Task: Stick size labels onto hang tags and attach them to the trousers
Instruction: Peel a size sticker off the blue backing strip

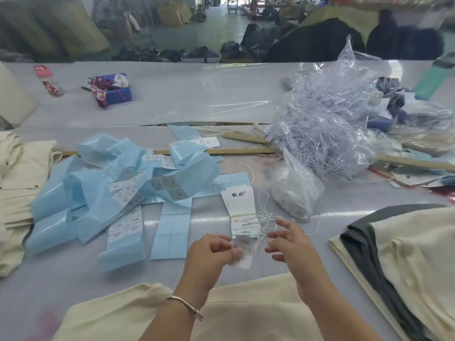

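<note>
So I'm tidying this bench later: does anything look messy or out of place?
Yes. The blue backing sheets lie crumpled and overlapping left of the hang tag stack, and its loose strings trail tangled across the table.

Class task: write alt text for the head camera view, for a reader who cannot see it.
A person's left hand pinches a small white hang tag while the open right hand hovers beside it, above a banded stack of hang tags. Blue label backing sheets lie left, folded trousers right.

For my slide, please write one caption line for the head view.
Left hand pinches a small white paper hang tag above cream trousers.
</note>
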Demonstrator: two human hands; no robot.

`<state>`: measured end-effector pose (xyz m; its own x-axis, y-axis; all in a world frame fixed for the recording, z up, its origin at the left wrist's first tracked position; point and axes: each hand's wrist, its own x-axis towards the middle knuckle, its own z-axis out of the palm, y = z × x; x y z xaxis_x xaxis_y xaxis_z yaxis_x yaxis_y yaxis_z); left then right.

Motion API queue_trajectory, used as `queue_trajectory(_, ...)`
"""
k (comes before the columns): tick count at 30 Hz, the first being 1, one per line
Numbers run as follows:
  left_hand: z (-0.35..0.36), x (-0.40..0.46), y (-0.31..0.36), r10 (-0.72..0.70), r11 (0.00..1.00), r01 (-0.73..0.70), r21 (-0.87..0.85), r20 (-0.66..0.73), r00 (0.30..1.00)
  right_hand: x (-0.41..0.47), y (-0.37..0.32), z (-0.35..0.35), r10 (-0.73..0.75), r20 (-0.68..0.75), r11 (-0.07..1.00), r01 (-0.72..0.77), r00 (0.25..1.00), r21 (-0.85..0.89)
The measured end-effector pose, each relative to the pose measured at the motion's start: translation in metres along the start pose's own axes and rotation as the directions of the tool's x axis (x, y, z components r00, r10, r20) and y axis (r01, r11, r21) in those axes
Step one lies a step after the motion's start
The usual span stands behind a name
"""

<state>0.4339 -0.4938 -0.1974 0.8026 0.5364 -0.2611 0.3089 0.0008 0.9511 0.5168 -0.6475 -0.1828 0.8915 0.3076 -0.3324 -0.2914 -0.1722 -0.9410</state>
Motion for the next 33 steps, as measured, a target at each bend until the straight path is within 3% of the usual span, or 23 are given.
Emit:
queue_trajectory(4, 0.013, 0.019, 0.001, -0.103, 0.975, 0.082, -0.206, -0.095, 0.990, 0.070, 0.004, 0.011, -0.129, 0.029, 0.946, 0.131, 0.991, -0.296)
queue_trajectory(8, 0.012, 0.041, 0.006, -0.106, 0.969, 0.079, -0.234, -0.105, 0.989, 0.131, 0.002, 0.032, -0.269, 0.115, 0.812, 0.290, 0.956, -0.507)
queue_trajectory(11, 0.015, 0.054, 0.006, -0.095, 0.979, 0.074, -0.189, -0.102, 0.990, 0.170, 0.006, 0.040, -0.329, 0.287, 0.534, 0.428, 0.900, -0.729)
queue_trajectory(13, 0.017, 0.063, 0.003, -0.092, 0.982, 0.076, -0.174, -0.089, 0.992, 0.190, 0.006, 0.041, -0.278, 0.408, 0.331, 0.485, 0.870, -0.809)
queue_trajectory(14, 0.017, 0.067, 0.002, -0.092, 0.981, 0.076, -0.178, -0.085, 0.992, 0.200, 0.005, 0.041, -0.238, 0.441, 0.279, 0.496, 0.865, -0.822)
queue_trajectory(17, 0.017, 0.075, 0.000, -0.088, 0.979, 0.074, -0.188, -0.066, 0.994, 0.224, -0.003, 0.039, -0.139, 0.460, 0.269, 0.480, 0.877, -0.835)
queue_trajectory(21, 0.015, 0.079, -0.003, -0.068, 0.978, 0.065, -0.197, -0.007, 0.998, 0.236, -0.012, 0.045, -0.124, 0.518, 0.068, 0.528, 0.846, -0.846)
queue_trajectory(28, 0.012, 0.080, -0.005, -0.049, 0.979, 0.053, -0.198, 0.024, 0.999, 0.234, -0.016, 0.046, -0.112, 0.563, 0.035, 0.569, 0.819, -0.821)
queue_trajectory(33, 0.006, 0.075, -0.006, -0.033, 0.979, 0.034, -0.201, 0.010, 0.999, 0.229, -0.018, 0.046, -0.134, 0.574, -0.049, 0.573, 0.808, -0.818)
